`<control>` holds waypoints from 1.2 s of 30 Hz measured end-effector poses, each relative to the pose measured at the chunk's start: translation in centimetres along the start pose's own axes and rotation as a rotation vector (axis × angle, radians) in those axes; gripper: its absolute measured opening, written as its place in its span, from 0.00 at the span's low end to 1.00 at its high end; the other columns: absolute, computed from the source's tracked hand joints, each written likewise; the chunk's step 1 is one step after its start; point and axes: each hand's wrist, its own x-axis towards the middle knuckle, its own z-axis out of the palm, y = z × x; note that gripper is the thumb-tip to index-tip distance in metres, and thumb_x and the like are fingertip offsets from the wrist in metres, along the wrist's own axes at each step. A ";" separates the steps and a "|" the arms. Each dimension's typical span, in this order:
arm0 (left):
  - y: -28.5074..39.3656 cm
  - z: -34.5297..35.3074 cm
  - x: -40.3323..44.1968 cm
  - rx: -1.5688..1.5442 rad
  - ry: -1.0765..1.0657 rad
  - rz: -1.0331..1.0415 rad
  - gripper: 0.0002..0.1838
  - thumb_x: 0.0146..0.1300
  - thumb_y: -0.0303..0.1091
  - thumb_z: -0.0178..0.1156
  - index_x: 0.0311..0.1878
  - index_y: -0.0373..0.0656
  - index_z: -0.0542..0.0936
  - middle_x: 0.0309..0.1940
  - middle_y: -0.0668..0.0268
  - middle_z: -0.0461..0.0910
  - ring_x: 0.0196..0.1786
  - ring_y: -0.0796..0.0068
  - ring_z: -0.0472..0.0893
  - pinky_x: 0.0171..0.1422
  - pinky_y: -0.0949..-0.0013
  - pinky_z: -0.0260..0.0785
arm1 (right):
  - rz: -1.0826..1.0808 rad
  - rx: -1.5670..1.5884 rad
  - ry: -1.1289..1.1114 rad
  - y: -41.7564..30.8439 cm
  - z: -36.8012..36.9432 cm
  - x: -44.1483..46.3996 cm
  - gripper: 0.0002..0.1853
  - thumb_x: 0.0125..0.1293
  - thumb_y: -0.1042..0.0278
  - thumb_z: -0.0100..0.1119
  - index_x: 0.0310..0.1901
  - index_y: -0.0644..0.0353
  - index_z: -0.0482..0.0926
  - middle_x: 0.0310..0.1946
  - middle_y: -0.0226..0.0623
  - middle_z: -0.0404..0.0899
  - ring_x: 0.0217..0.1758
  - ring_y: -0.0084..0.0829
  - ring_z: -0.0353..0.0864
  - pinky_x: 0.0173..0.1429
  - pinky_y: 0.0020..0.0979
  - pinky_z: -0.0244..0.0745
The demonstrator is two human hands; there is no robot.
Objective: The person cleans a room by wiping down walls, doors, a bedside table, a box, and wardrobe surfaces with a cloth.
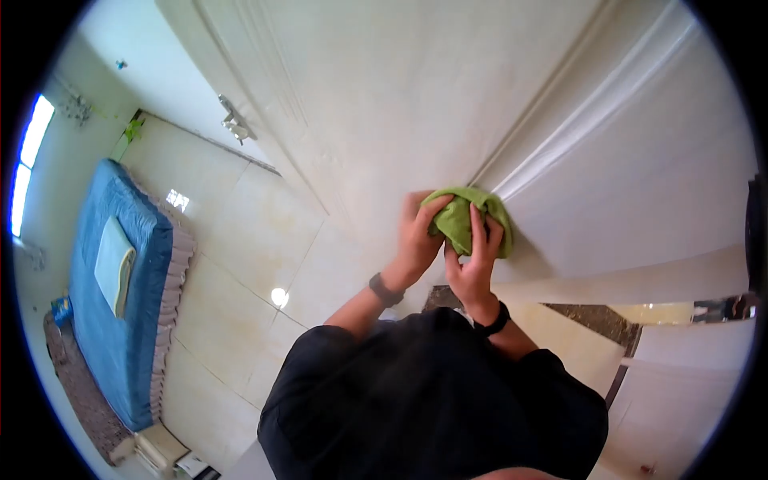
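Observation:
A bunched green cloth (458, 222) is between my two hands, in front of a white door (384, 96) near its hinge-side edge. My left hand (418, 240) grips the cloth from the left, its fingers curled over the top. From below and to the right, my right hand (477, 260) presses its fingers into the folds. Each wrist wears a dark band. Part of the cloth lies against or very near the white frame (552, 152); exact contact is hidden by the folds.
A metal door handle (234, 120) juts out at upper left. Beyond it, a bed with a blue cover (120, 296) holds a folded pale towel (116, 268). Glossy tiles (232, 320) cover the floor. A dark stone threshold (592, 326) lies to the right.

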 end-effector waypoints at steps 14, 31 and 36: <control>6.5 6.7 2.5 -0.388 -0.545 0.410 0.23 0.51 0.24 0.67 0.53 0.52 0.81 0.50 0.59 0.76 0.49 0.58 0.80 0.48 0.66 0.77 | -0.233 -0.255 0.731 7.2 -6.3 -3.9 0.37 0.55 0.72 0.64 0.65 0.65 0.58 0.58 0.52 0.63 0.62 0.49 0.65 0.67 0.50 0.60; 8.1 6.0 6.4 -0.527 -0.477 0.332 0.15 0.53 0.21 0.66 0.47 0.37 0.81 0.39 0.53 0.82 0.40 0.61 0.82 0.48 0.67 0.74 | -0.298 -0.319 0.675 3.2 -8.8 0.8 0.39 0.51 0.62 0.76 0.60 0.59 0.63 0.55 0.47 0.64 0.57 0.46 0.68 0.61 0.47 0.66; 9.0 6.7 5.3 -0.625 -0.921 -0.075 0.16 0.60 0.38 0.61 0.49 0.40 0.81 0.43 0.58 0.81 0.43 0.67 0.81 0.45 0.72 0.73 | -0.311 -0.454 0.811 7.8 -8.1 -2.9 0.42 0.51 0.52 0.76 0.61 0.58 0.61 0.60 0.49 0.63 0.61 0.48 0.67 0.64 0.50 0.65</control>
